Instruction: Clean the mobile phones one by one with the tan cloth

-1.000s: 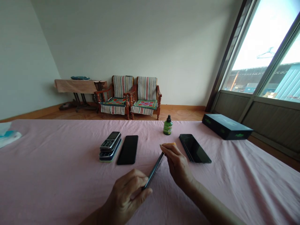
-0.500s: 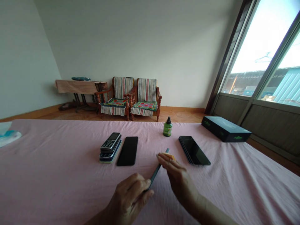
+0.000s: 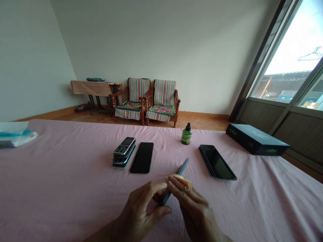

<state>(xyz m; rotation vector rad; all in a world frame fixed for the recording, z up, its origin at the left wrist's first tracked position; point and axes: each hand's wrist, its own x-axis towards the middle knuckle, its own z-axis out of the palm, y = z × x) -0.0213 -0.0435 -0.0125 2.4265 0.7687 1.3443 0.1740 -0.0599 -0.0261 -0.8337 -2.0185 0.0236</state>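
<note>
A dark, thin phone-like slab (image 3: 184, 165) is seen nearly edge-on, tilted above the pink cloth. My left hand (image 3: 144, 210) grips its near end between thumb and fingers. My right hand (image 3: 193, 205) presses a small yellow-orange cloth (image 3: 186, 182) against the slab's middle, fingers together over the cloth. Left of the hands lies a black phone (image 3: 142, 158), flat on the cloth. Beside that phone is a small stack with a silver keypad phone (image 3: 124, 147) on top. To the right, a black tablet-like device (image 3: 219, 163) rests on another thin device.
A green bottle with a black cap (image 3: 186, 134) stands behind the hands. At the back right sits a black box (image 3: 257, 139); a tissue pack (image 3: 19, 137) is at the left edge. Two chairs (image 3: 161, 97) stand beyond the pink-covered surface (image 3: 75, 188).
My right hand and the yellow cloth have moved down along the slab, closer to my left hand. The left fingers have shifted on the near end. The camera view has turned slightly.
</note>
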